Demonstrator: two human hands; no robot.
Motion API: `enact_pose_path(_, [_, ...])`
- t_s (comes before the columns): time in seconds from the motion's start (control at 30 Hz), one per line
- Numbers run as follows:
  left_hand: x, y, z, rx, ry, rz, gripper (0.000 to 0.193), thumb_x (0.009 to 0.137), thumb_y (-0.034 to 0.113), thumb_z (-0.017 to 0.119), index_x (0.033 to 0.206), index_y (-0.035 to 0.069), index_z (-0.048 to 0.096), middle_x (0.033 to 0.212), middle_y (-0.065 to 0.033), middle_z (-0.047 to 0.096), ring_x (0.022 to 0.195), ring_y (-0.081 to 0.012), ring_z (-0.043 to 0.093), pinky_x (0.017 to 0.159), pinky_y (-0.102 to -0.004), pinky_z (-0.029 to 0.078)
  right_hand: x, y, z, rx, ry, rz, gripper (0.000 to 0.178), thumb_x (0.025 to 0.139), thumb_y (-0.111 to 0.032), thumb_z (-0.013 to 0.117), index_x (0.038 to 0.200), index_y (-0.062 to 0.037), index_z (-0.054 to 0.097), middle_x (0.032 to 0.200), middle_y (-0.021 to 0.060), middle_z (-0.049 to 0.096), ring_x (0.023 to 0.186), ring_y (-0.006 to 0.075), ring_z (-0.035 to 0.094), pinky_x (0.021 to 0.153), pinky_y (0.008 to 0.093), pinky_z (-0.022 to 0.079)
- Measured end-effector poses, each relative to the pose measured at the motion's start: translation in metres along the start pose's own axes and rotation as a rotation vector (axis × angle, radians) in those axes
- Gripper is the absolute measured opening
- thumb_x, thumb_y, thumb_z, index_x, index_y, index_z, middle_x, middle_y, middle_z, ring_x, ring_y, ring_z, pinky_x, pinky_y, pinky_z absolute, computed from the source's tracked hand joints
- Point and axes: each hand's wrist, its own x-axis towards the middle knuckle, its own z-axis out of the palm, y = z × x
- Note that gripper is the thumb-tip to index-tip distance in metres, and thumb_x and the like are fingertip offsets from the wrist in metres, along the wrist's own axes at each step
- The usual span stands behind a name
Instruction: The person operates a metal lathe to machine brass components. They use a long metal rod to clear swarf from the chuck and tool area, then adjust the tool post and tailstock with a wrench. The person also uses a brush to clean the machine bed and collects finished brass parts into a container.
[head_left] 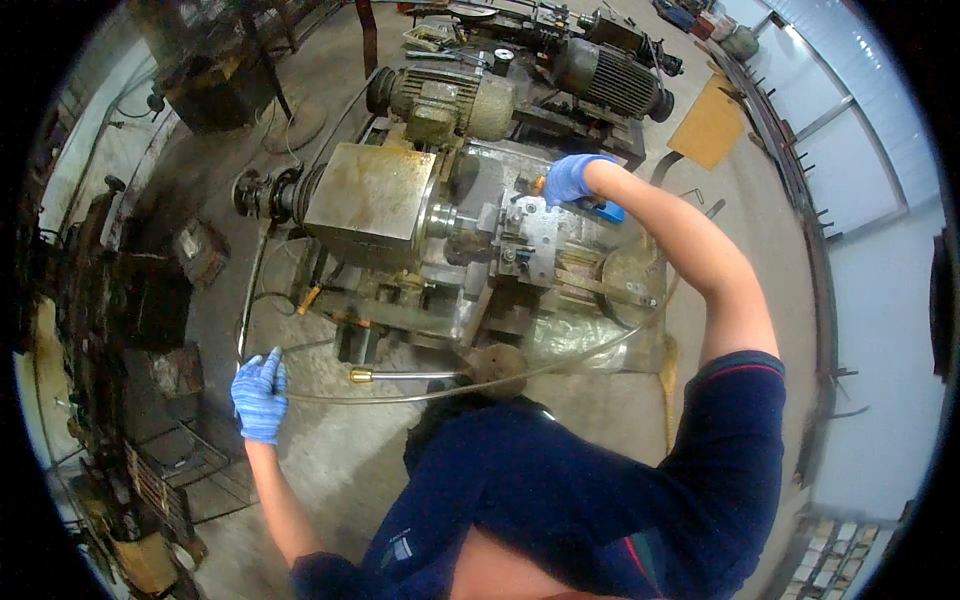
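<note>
Stained concrete floor point(330, 450) spreads around an oily lathe-like machine, whose squared metal housing point(365, 195) serves as the landmark, with pale wall panels point(885, 270) far off to its right. Beyond the housing sits a grimy ribbed motor point(440, 105); a second, darker motor point(610, 80) lies farther back and to the right. Stepped pulleys point(265, 193) stick out from the housing's left side, and near them a long metal bar point(252, 290) slants down, left of the housing and toward the person. At the bar's near end is the left hand point(260, 395), in a blue striped glove; I cannot tell whether its fingers close around the bar. To the right of the housing, past the short spindle point(455, 222), stands the tool post point(528, 240). The right hand point(572, 180), also gloved in blue, is at its far corner, fingers curled beside a small orange piece point(540, 185); its grip is hidden, so I cannot tell what it grasps. On the person's side of the housing, a clear hose point(400, 399) arcs rightward from near the left hand, passing just below a brass-tipped lever point(410, 376).
</note>
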Motion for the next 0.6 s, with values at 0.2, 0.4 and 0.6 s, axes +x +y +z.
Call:
enact_pose_path(0.2, [0.004,0.000,0.001,0.003,0.001,-0.010,0.026,0.078,0.011,0.064,0.104,0.010,0.066,0.078,-0.0136,0.063,0.080,-0.0325,0.061,0.076,-0.0411,0.048,-0.003,0.000,0.002,-0.007,0.019,-0.019,0.039,0.074,-0.032,0.057,0.102,-0.0048,0.064,0.099,0.0173,0.065,0.083,0.0351,0.059,0.073,0.0464,0.046])
enact_pose_path(0.4, [0.009,0.002,-0.001,0.024,0.022,0.000,0.025,0.078,0.010,0.063,0.103,0.009,0.066,0.075,-0.0139,0.061,0.077,-0.0317,0.060,0.080,-0.0404,0.048,0.005,0.004,0.004,0.040,-0.021,-0.002,0.044,0.076,-0.037,0.059,0.103,-0.0031,0.064,0.100,0.0154,0.066,0.086,0.0339,0.059,0.076,0.0462,0.046])
enact_pose_path(0.6, [0.020,0.002,-0.008,-0.022,-0.054,-0.034,0.025,0.077,0.008,0.062,0.102,0.006,0.066,0.074,-0.0131,0.061,0.077,-0.0289,0.060,0.091,-0.0413,0.045,-0.003,0.000,0.002,-0.009,-0.021,-0.073,0.046,0.076,-0.039,0.060,0.107,-0.0039,0.063,0.105,0.0154,0.064,0.091,0.0329,0.059,0.081,0.0462,0.045])
